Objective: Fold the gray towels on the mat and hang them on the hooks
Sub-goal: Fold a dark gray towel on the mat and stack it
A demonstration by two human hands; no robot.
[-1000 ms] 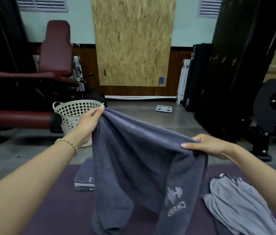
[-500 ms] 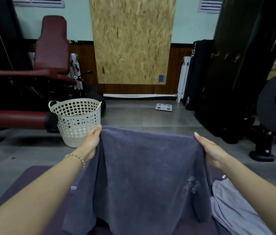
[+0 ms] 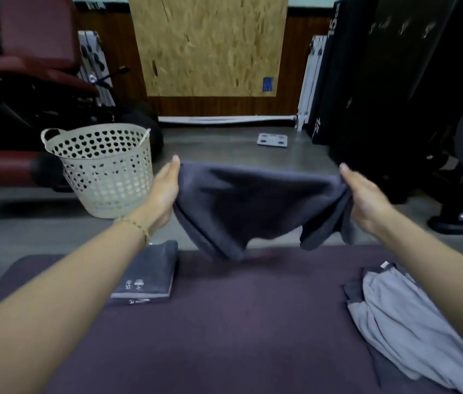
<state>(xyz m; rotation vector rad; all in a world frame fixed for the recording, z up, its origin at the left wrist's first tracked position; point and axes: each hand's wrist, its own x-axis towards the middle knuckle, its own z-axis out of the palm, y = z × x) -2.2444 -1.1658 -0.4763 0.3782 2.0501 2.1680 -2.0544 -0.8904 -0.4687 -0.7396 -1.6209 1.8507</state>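
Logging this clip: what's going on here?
A person holds a dark towel stretched between the left hand and right hand, in the air over the far edge of the mat. A folded towel lies on the mat at left; an unfolded pile lies at right.

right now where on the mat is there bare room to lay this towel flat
The widest bare patch of the mat is its middle, between the folded towel on the left and the loose pile on the right, below the held towel. The right side is crowded by that pile.
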